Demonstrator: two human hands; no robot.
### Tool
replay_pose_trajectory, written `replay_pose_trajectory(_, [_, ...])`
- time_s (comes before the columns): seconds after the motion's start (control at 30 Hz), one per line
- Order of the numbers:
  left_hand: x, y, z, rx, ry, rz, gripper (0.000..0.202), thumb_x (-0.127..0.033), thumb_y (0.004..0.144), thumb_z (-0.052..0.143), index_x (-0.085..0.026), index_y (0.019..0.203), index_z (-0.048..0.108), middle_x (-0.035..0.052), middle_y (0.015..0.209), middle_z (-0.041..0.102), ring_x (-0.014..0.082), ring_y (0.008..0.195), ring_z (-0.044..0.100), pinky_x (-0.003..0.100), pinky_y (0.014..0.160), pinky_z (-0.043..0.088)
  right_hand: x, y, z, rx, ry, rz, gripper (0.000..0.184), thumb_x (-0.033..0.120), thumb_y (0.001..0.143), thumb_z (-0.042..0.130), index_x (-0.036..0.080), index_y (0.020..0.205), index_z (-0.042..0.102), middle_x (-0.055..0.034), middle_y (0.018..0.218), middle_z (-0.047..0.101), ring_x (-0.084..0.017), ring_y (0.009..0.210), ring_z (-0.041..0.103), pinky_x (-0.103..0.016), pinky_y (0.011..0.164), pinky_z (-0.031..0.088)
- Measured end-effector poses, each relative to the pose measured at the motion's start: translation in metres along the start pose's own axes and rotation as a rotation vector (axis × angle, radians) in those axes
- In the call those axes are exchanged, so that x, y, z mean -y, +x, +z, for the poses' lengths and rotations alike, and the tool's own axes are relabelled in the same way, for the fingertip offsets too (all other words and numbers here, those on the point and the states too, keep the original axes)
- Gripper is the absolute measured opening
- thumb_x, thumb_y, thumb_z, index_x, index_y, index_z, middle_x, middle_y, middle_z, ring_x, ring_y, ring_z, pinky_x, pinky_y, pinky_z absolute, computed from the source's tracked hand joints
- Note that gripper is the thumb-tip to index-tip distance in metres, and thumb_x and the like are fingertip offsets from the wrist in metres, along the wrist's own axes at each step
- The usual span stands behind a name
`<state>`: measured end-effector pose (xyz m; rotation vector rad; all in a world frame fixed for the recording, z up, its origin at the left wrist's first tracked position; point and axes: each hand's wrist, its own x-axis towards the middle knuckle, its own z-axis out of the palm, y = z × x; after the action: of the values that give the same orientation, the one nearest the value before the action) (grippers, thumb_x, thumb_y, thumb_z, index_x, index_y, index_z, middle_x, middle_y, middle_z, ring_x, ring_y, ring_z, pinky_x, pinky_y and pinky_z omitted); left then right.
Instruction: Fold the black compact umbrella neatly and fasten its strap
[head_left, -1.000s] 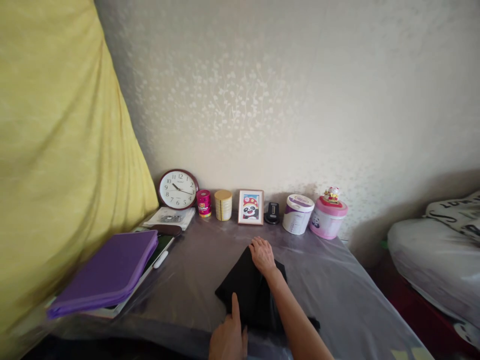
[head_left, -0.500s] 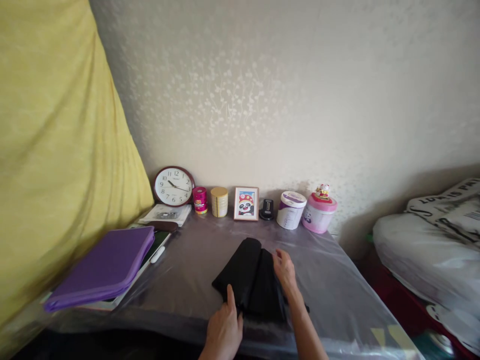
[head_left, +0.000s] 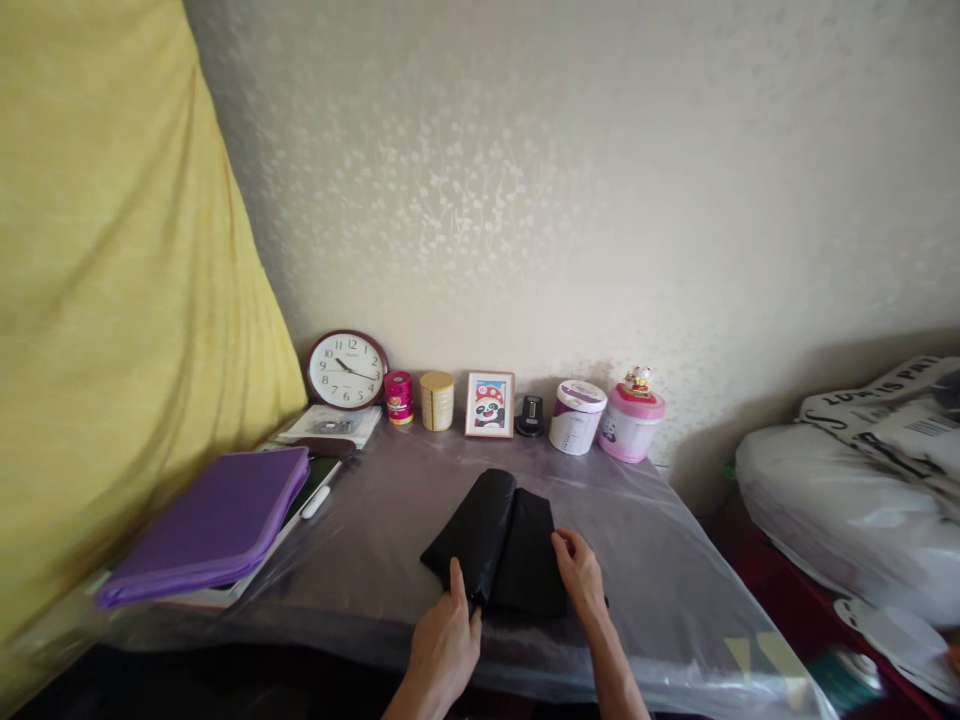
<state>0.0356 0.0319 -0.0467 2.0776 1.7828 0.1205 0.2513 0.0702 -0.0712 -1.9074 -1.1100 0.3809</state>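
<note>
A folded piece of thin black fabric (head_left: 480, 530) lies on the table in front of me, with a lengthwise crease between its left and right parts. I cannot make out what kind of article it is. My left hand (head_left: 442, 640) grips its near edge, the index finger stretched along the top and the thumb at the fold's near end. At the right edge, my right hand (head_left: 581, 575) has its fingertips and thumb closed on the fabric. A bit of dark material shows just past the right wrist.
Plastic film covers the table (head_left: 360, 530). A purple zip folder (head_left: 210, 520) lies at left beside a white pen-like object (head_left: 316, 502). Along the wall stand a clock (head_left: 348, 370), tins, a framed panda picture (head_left: 490, 405) and tubs. Bagged bundles (head_left: 847, 500) sit at right.
My right hand has slid down the fabric's right edge toward me, and the right part lies spread a little flatter. My left hand keeps its place at the near edge. The view shifts slightly.
</note>
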Motion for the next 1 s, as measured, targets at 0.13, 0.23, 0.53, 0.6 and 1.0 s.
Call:
replay_pose_trajectory(0.13, [0.0, 0.0, 0.0, -0.005, 0.003, -0.004, 0.06, -0.028, 0.087, 0.033, -0.005, 0.137, 0.01, 0.0128, 0.096, 0.064, 0.0187, 0.085, 0.061, 0.025, 0.068, 0.04, 0.002, -0.002, 0.002, 0.019, 0.05, -0.015, 0.035, 0.045, 0.071, 0.046, 0.017, 0.084, 0.064, -0.0072, 0.073, 0.068, -0.023, 0.073, 0.063, -0.03, 0.065, 0.045])
replay_pose_trajectory(0.23, [0.0, 0.0, 0.0, -0.005, -0.015, 0.001, 0.061, -0.028, 0.087, 0.034, -0.005, 0.137, 0.009, 0.0132, 0.096, 0.064, 0.0187, 0.084, 0.061, 0.025, 0.067, 0.039, 0.003, -0.001, 0.006, 0.043, 0.083, 0.002, 0.036, 0.045, 0.068, 0.051, 0.015, 0.083, 0.064, -0.0072, 0.069, 0.066, -0.023, 0.071, 0.062, -0.03, 0.064, 0.045])
replay_pose_trajectory(0.53, [-0.001, 0.0, -0.002, 0.02, -0.009, -0.012, 0.06, -0.025, 0.086, 0.035, -0.004, 0.137, 0.01, 0.0142, 0.098, 0.064, 0.0195, 0.087, 0.061, 0.026, 0.069, 0.039, 0.035, 0.001, 0.004, 0.189, 0.578, 0.039, 0.051, 0.052, 0.063, 0.059, 0.011, 0.093, 0.064, -0.0032, 0.065, 0.064, -0.019, 0.062, 0.06, -0.025, 0.054, 0.045])
replay_pose_trajectory(0.6, [0.0, 0.002, -0.001, 0.02, -0.002, -0.012, 0.06, -0.025, 0.086, 0.034, -0.004, 0.137, 0.01, 0.0144, 0.097, 0.064, 0.02, 0.087, 0.061, 0.027, 0.069, 0.039, 0.047, 0.002, 0.007, 0.169, 0.611, 0.043, 0.055, 0.052, 0.061, 0.062, 0.01, 0.097, 0.062, -0.0031, 0.067, 0.064, -0.018, 0.064, 0.059, -0.024, 0.054, 0.045])
replay_pose_trajectory(1.0, [0.001, 0.008, 0.003, 0.057, 0.022, -0.001, 0.062, -0.024, 0.085, 0.034, -0.002, 0.137, 0.009, 0.0167, 0.099, 0.063, 0.0217, 0.087, 0.062, 0.027, 0.069, 0.041, 0.087, 0.01, 0.071, 0.242, 0.469, -0.086, 0.053, 0.044, 0.071, 0.053, 0.008, 0.109, 0.054, 0.0027, 0.056, 0.056, -0.011, 0.049, 0.05, -0.021, 0.045, 0.036])
